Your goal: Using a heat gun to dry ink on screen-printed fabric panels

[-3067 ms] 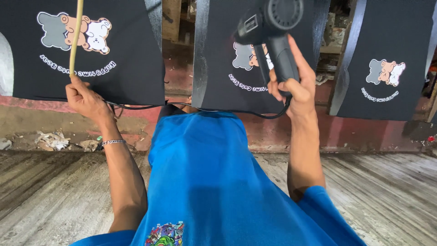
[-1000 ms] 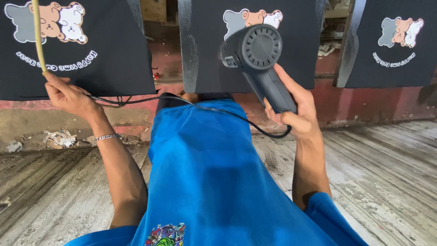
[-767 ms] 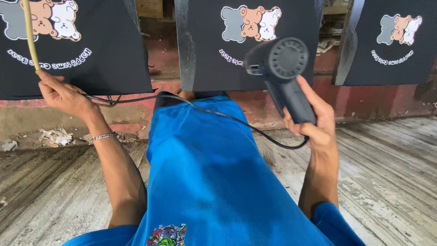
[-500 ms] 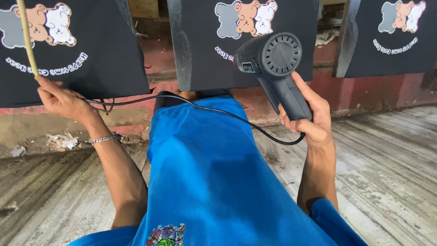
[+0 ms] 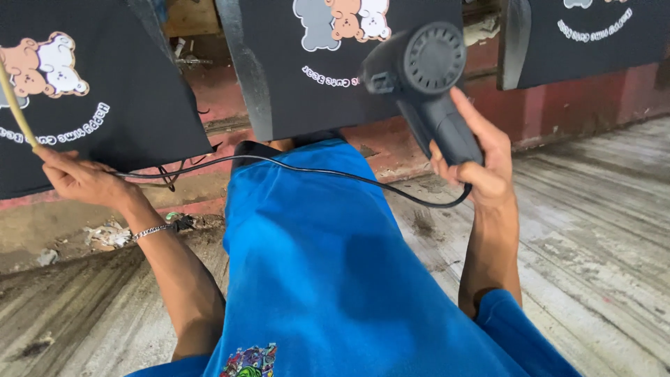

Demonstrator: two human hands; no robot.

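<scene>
A: Grip check, both hands?

B: Right hand point(image 5: 481, 174), center-right of frame, is closed round the handle of a black heat gun point(image 5: 426, 84), fingers wrapped, thumb up along the side. Left hand point(image 5: 80, 178), far left, is pinched shut on a thin yellowish stick point(image 5: 17, 112) that runs up and out the left edge.

A: Where's the gun exactly?

B: Upper middle of frame, held up in the air. Round vented back faces the cam, barrel end points away twd the middle black shirt point(image 5: 328, 63). Gun overlaps that shirt's right part in the view; can't tell if it touches.

A: Cord?

B: Black cord point(image 5: 314, 171) leaves the handle base under the right hand, loops, then runs left across the top of the blue shirt point(image 5: 328, 279) the person wears, on twd the left hand. Ends up under the left black shirt point(image 5: 105, 119).

A: What else is abt?

B: Three black shirts w/ a cartoon bear print in a row across the top: left, middle, and one at upper right point(image 5: 593, 35), each on a flat board. The stick lies over the left one's print. Silver bracelet point(image 5: 150, 230) on the left wrist. Worn wooden floor point(image 5: 593, 230) at lower right and lower left, reddish ledge point(image 5: 391, 139) below the boards.
</scene>
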